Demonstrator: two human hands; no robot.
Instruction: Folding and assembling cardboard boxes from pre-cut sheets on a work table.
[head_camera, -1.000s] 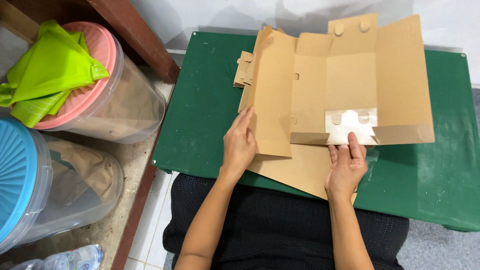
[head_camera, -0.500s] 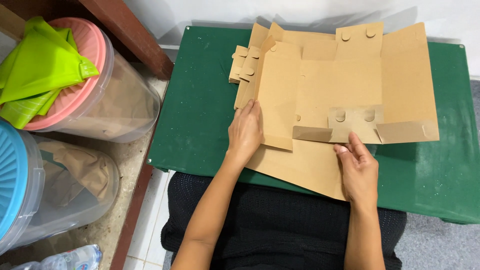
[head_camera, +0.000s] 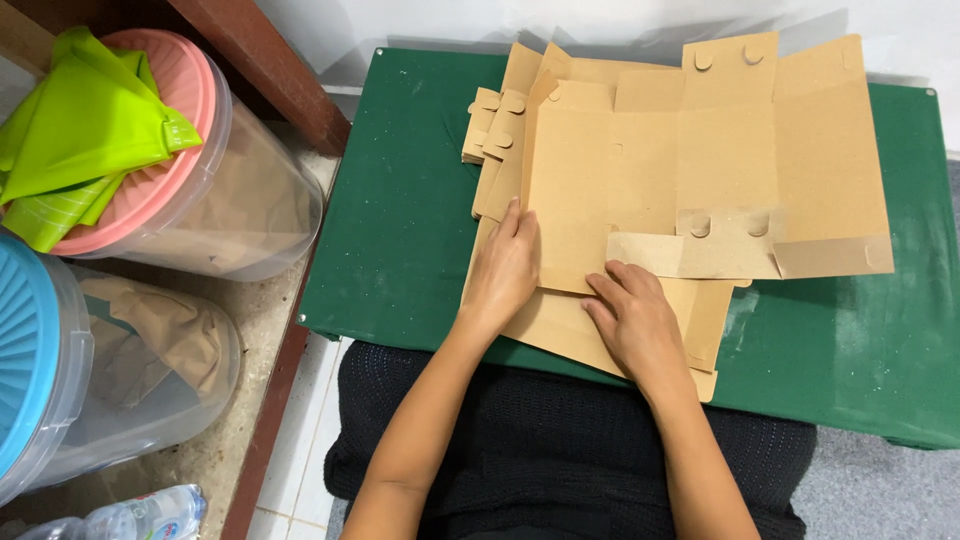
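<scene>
A flat brown cardboard box blank lies spread on the green table, on top of a stack of similar blanks. Its near flap with two round tabs is folded over. My left hand presses flat on the blank's left panel. My right hand rests palm down just below the folded flap, fingers touching its left end. Neither hand grips anything.
A clear tub with a pink lid and a lime green cloth stands left of the table. A blue-lidded tub holds brown paper. A water bottle lies bottom left. A wooden beam runs behind.
The near flap, earlier held up showing its white side, has been folded down flat. My right hand slid left along its edge. My left hand stayed on the left panel.
</scene>
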